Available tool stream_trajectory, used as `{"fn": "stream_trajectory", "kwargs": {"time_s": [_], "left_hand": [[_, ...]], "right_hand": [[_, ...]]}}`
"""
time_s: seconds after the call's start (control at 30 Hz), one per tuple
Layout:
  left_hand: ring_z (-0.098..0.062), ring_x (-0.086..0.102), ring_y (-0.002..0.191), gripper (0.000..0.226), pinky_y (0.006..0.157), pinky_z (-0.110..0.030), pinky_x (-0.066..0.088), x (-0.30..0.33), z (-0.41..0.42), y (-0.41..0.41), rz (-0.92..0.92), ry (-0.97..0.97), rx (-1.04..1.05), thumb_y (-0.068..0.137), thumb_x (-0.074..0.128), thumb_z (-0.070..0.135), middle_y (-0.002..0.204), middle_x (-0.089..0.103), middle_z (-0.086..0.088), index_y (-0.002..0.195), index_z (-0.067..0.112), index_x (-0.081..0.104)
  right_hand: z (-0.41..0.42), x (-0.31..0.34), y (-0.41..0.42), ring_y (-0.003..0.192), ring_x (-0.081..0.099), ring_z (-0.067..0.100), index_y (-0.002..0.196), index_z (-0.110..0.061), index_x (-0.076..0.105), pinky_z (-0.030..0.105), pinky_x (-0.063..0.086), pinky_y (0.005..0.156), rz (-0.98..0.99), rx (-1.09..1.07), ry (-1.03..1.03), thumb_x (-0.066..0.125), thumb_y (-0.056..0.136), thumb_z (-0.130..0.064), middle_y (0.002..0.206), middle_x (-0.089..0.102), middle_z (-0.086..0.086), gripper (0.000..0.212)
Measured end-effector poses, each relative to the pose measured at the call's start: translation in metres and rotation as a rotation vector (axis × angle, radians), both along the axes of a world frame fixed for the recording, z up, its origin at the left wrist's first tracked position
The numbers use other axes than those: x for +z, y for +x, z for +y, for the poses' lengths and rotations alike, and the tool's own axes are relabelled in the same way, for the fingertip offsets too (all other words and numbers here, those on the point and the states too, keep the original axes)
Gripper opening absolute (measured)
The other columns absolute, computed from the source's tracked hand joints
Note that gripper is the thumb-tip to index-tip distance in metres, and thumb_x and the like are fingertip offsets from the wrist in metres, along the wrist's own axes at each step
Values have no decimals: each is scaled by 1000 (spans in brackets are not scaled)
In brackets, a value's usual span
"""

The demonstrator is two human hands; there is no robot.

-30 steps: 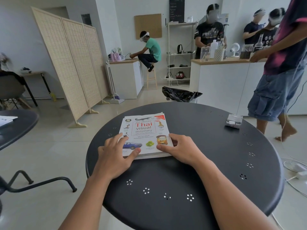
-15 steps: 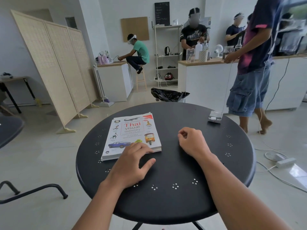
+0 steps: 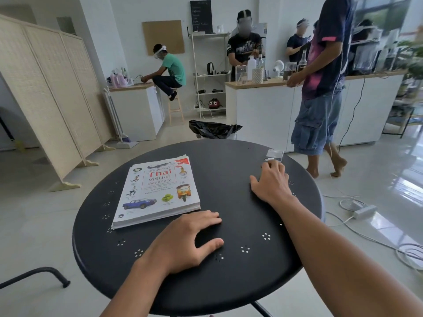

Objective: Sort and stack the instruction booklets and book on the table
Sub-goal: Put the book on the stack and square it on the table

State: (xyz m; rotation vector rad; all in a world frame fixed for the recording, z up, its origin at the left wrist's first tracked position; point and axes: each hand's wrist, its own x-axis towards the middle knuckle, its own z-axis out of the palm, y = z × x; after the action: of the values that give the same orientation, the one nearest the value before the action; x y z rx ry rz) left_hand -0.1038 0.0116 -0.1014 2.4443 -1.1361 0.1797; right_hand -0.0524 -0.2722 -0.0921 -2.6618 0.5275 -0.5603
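So a round black table [image 3: 229,282] is seen from above, with the book [image 3: 158,193], a white "Thai visual dictionary", laid flat face-up on the left half; it's angled a bit, spine edge toward the left, and thin booklet edges [image 3: 183,156] seem to be tucked underneath at the far corner, though that can't be told for sure. The left hand [image 3: 183,243] is rested palm-down on the tabletop just beside the book's near right corner, fingers loosely spread, nothing gripped; whether the fingertips touch the book can't quite be made out. The right hand [image 3: 272,181] is stretched out toward the far right edge, palm down, fingers open and flat, nothing held; its fingertips are placed right at a small clear box [image 3: 273,155] by the rim. People are seen at the white counter [image 3: 263,106] behind.
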Motion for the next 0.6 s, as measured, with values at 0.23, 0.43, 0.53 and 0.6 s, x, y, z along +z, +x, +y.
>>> {"fn": "stream_trajectory", "kwargs": {"time_s": [0.23, 0.43, 0.53, 0.6], "left_hand": [[19, 30, 138, 60, 115, -10, 20, -1, -2, 0, -5, -14, 8, 85, 50, 69, 145, 48, 32, 138, 42, 55], [16, 35, 136, 56, 113, -8, 20, 1, 0, 0, 12, -22, 15, 85, 53, 66, 144, 50, 30, 136, 41, 57], [15, 37, 135, 55, 111, -5, 19, 2, 0, -1, 24, -29, 17, 85, 55, 65, 142, 52, 29, 134, 40, 59], [15, 39, 134, 54, 111, -5, 20, 3, -1, 0, 28, -30, 14, 85, 55, 64, 142, 52, 29, 133, 40, 59]], "right_hand": [[-15, -1, 20, 150, 19, 34, 156, -15, 26, 53, 22, 115, 109, -47, -42, 46, 87, -69, 169, 14, 9, 89], [-14, -4, 26, 140, 31, 37, 156, -19, 23, 53, 26, 110, 126, -70, -73, 43, 86, -73, 156, 34, 12, 91], [-13, -3, 23, 131, 37, 38, 147, -19, 38, 50, 29, 108, 92, -56, -80, 45, 87, -71, 143, 39, 13, 80], [-12, -2, 20, 127, 41, 37, 136, -17, 52, 49, 32, 107, 58, -33, -93, 47, 89, -67, 136, 43, 12, 70]]}}
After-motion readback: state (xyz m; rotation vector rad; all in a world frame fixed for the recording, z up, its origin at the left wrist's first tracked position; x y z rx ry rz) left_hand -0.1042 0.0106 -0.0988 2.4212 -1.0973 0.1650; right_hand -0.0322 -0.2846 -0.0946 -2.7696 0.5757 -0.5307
